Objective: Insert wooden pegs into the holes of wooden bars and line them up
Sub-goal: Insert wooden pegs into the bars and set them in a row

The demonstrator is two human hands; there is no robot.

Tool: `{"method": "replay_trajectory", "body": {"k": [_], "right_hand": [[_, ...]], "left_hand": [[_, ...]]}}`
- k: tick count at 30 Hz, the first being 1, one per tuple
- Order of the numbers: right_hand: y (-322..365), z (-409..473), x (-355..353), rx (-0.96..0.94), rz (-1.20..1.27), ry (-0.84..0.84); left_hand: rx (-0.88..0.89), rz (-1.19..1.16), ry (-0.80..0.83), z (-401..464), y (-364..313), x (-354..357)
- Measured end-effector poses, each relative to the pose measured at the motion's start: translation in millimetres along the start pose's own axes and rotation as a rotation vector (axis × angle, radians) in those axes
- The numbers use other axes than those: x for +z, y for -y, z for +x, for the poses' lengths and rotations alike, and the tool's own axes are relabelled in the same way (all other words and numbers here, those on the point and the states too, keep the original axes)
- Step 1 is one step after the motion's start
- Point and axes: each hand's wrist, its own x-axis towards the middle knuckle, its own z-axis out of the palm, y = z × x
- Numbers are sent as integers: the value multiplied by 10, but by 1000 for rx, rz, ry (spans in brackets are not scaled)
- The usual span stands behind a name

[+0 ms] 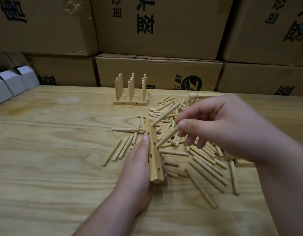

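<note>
1 square-section wooden bar (153,152) w/ round holes drilled along its faces sits in the left hand (138,166), thumb pressed flat on 1 face, other fingers curled behind it; bar is held above the table, long axis running away from the person. 1 peg (165,114) juts from a hole near its far end, slanting up-right. Right hand (220,126) pinches a 2nd peg (167,136) btwn thumb and fingertips, its tip touching the bar's side at mid-length. Loose pegs (205,160), smooth pale round dowels, lie scattered under and beside both hands. Finished bars (130,97) w/ upright pegs stand in rows farther back on the grainy wooden table (53,150). Spare bars (192,97) at right rear. Cardboard boxes (157,72) w/ black print stacked behind; small white boxes (9,84) at left.
</note>
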Motion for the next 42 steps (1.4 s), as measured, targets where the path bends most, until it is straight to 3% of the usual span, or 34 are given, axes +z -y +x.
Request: {"method": "replay_trajectory", "body": {"k": [11,16,21,26,29,35,42], "right_hand": [[-118,58,51,40,-13,-91],[-130,66,219,106,-319,12],[-134,67,507,21,-469,-61],[-177,91,566,33,-442,-125],[-213,104,567,59,-448,-127],[-194,92,504,125,-189,-64],[-179,83,595,73,-324,-99]], "left_hand": [[-18,46,56,-16,-5,-4],[13,175,104,-68,-15,20],[21,201,54,-63,12,24],[67,319,58,-64,14,8],[29,265,41,-63,44,-1],[50,258,10,-18,52,-4],[121,355,3,-49,74,-2]]}}
